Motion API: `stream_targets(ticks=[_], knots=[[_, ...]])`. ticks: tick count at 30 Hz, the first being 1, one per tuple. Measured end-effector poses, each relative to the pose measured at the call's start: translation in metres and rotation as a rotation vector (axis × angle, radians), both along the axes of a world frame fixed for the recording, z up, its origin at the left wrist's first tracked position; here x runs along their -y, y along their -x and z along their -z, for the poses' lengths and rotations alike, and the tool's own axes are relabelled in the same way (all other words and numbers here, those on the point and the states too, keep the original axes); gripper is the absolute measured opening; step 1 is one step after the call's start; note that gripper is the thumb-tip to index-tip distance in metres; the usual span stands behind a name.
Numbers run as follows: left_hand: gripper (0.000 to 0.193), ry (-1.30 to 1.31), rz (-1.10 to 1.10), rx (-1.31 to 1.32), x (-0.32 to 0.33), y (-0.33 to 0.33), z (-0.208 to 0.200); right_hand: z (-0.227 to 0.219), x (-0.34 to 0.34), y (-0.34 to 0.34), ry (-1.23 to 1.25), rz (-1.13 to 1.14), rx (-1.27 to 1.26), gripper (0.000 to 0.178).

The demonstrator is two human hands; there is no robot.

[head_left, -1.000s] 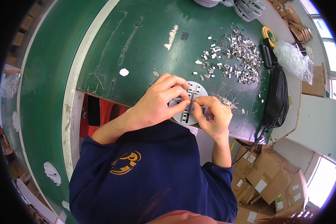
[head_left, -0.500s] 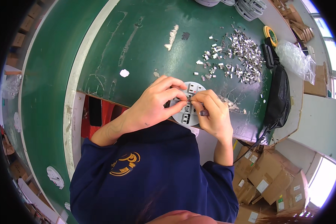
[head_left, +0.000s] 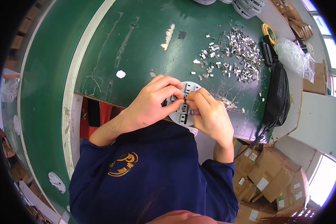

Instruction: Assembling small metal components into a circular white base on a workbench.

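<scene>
A round light-grey plastic base (head_left: 176,117) with slots and small dark fittings lies at the near edge of the green table, under my fingers. My left hand (head_left: 149,100) comes in from the left, thumb and index pinched over the middle of the base. Against those fingertips, my right hand (head_left: 214,117) pinches from the other side. Whatever tiny part sits between the fingertips is too small to make out. Tucked below the right hand's index finger is a translucent purplish handle-like piece (head_left: 194,112), mostly covered by that hand.
Many small metal-and-white pieces (head_left: 244,52) are heaped at the right of the table. Beyond them lie a yellow tape roll (head_left: 268,33), a clear plastic bag (head_left: 295,56) and a black bag (head_left: 277,95). Grey discs (head_left: 248,8) are stacked at the far edge. Cardboard boxes (head_left: 268,171) stand lower right.
The right hand has turned slightly and its fingertips have moved a little left, closer to the left fingertips. The purplish piece has shifted left with it. The whole view has shifted slightly.
</scene>
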State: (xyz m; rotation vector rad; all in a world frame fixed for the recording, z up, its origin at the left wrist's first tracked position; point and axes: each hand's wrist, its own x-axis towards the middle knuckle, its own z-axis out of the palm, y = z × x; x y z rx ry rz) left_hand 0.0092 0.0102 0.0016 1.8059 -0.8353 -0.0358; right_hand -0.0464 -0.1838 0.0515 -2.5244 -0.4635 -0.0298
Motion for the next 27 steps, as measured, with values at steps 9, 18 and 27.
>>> stream_targets(ticks=[9, 18, 27], knots=[[0.016, -0.01, 0.013, -0.002, -0.002, -0.004, 0.001, 0.006, -0.007, 0.004, -0.008, 0.029, 0.012, 0.016], [0.014, 0.01, 0.047, -0.023, -0.003, -0.005, 0.0, 0.012, -0.011, 0.006, -0.091, 0.085, 0.054, 0.011], [0.039, 0.005, 0.089, -0.008, -0.006, -0.005, -0.002, -0.008, -0.001, -0.005, -0.645, 0.069, 0.041, 0.027]])
